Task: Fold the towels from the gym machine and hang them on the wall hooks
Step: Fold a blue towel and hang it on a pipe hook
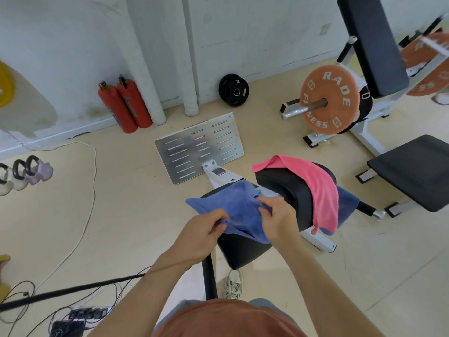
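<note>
Fold step, first towel. Blue terry towel [235, 207] lies bunched on the gym machine's black padded roller [243, 254], frame centre. Left hand [206, 229] grips its 7 o'clock edge, right hand [279, 220] pinches the 3 o'clock edge; fingers [218, 227] curled into cloth on both. Pink microfibre towel [318, 188] is draped at 2 o'clock, untouched. Next, probably: lift clear, match corners, halve it. Hooks not in view.

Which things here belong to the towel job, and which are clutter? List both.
Job: blue towel, gripped by left hand and right hand; pink towel, draped over the machine pad; dark blue towel beneath it.
Clutter: fire extinguishers, kettlebells, black weight plate, orange plate, power strip.
</note>
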`<state>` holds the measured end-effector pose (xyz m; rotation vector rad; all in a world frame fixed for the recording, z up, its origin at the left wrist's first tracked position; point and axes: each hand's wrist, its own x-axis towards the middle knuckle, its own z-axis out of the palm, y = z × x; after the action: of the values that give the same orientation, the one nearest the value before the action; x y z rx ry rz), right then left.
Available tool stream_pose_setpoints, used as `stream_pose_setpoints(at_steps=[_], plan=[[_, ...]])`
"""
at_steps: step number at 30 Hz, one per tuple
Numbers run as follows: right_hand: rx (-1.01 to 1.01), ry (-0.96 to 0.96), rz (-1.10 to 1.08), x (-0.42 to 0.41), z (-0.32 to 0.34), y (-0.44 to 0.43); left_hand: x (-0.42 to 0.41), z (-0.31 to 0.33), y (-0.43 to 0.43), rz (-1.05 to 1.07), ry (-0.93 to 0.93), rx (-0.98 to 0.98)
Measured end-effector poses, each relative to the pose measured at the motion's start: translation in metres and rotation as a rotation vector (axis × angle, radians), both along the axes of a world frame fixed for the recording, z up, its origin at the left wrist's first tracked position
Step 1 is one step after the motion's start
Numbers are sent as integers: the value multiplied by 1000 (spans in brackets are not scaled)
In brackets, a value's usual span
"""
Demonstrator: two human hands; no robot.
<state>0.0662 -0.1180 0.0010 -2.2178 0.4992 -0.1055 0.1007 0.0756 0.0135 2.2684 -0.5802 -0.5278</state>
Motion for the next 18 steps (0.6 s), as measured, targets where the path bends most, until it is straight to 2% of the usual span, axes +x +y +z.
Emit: stream_pose_setpoints(at_steps=[4, 6, 11, 14, 18], plan=[[384, 77, -70, 11, 28, 1, 12, 25, -17, 64, 224, -258], [475, 114, -57, 15, 39, 0, 14, 34, -21, 107, 281, -335], [411, 91, 114, 15, 63, 4, 15, 57, -25, 144, 263, -398], [378, 18, 108, 14, 79, 7, 18, 70, -24, 211, 227, -453], [329, -34, 158, 14, 92, 9, 26, 79, -20, 196, 121, -481]])
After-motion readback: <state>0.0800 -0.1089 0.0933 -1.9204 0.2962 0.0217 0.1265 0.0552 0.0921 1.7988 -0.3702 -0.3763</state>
